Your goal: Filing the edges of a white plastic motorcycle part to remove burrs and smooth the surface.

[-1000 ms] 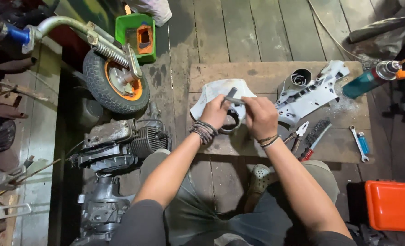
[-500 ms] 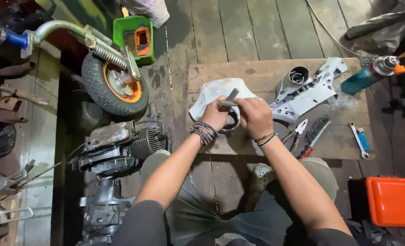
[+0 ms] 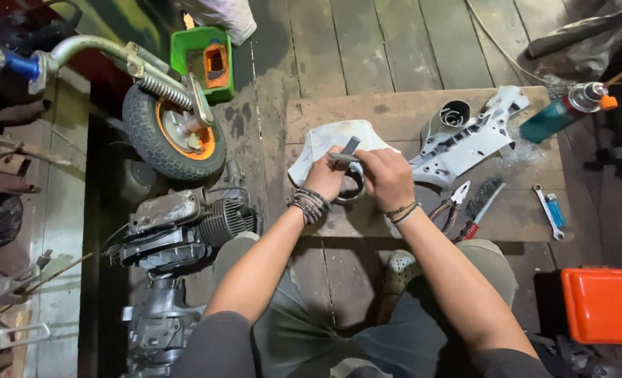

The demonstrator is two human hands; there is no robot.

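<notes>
Over the wooden board (image 3: pixel 395 115), both hands meet: the left hand (image 3: pixel 327 176) is curled around a dark metal ring (image 3: pixel 353 190), while the right hand (image 3: pixel 388 176) pinches a flat grey tool (image 3: pixel 347 150) above the white cloth (image 3: pixel 328 143).

Just right of the hands, a white metal engine cover (image 3: pixel 468 143) is laid on the wooden board (image 3: pixel 395 112), with pliers (image 3: pixel 453 204) and a wire brush (image 3: pixel 485 198) below it. Farther right, a wrench (image 3: pixel 548 211), a teal spray can (image 3: pixel 562 112) and an orange case (image 3: pixel 604 305) are seen. Left of the hands, a small wheel (image 3: pixel 172 133) and an engine block (image 3: pixel 185 224) are placed.
</notes>
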